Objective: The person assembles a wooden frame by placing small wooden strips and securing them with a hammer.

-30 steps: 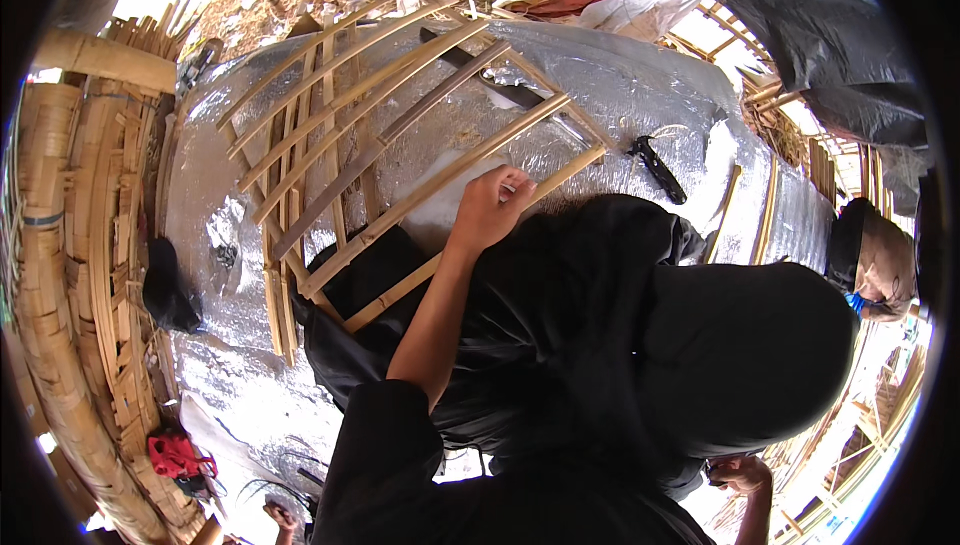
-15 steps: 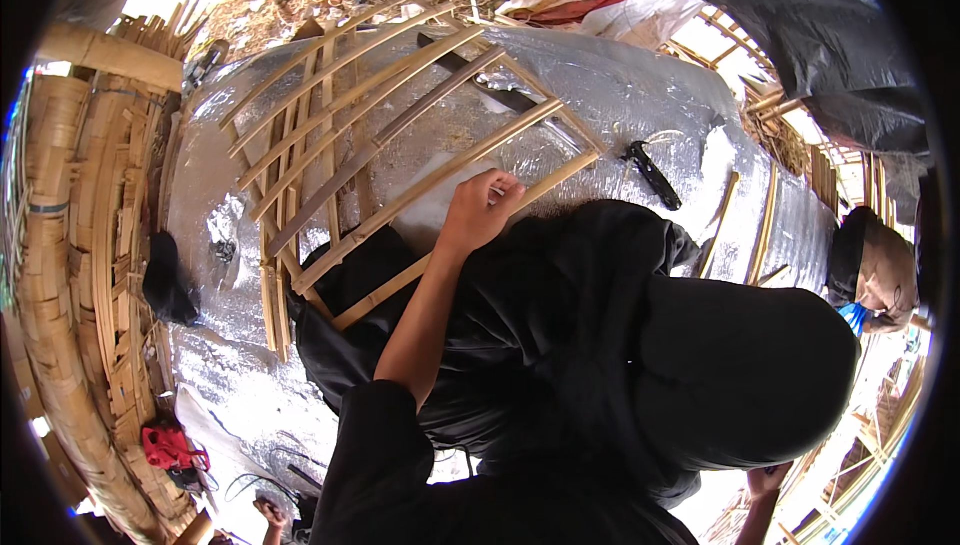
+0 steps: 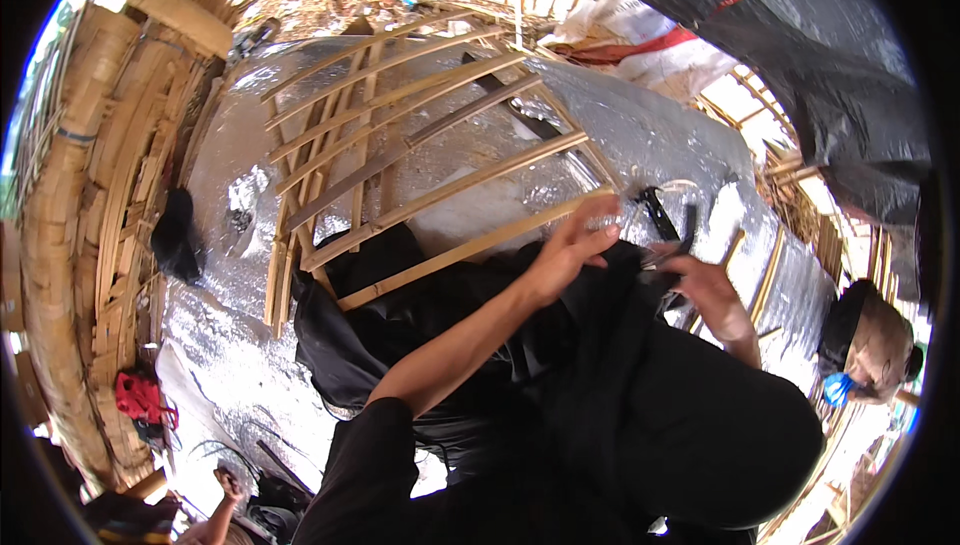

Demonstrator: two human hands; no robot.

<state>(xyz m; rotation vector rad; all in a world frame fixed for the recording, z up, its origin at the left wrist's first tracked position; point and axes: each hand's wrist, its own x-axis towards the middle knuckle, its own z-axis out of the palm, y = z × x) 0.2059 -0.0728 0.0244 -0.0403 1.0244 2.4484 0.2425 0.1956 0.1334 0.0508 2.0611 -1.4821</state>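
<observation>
A lattice frame of bamboo slats (image 3: 430,207) stretches from my lap out over a silver sheet. My left hand (image 3: 575,250) is at the right end of the nearest slat, its fingers blurred but apart. Whether they touch the slat I cannot tell. Just to its right, my right hand (image 3: 708,295) is closed round a dark slim tool (image 3: 690,227), too smeared to name. Black cloth covers my lap, and a large rounded black shape (image 3: 720,415) hides most of my right forearm. Beyond my hands, a black hammer-like tool (image 3: 655,213) lies on the sheet.
A dark, long-bladed knife (image 3: 530,123) lies under the frame's far side. Thick bamboo poles (image 3: 75,225) line the left, near a dark cap-like item (image 3: 177,235) and a red item (image 3: 140,397). Loose slats (image 3: 768,263) lie at the right. Another person's hand (image 3: 230,485) shows at lower left.
My right hand has come up from the lower right with the dark tool. My left hand has moved right along the nearest slat, its fingers less curled. The whole view has shifted slightly.
</observation>
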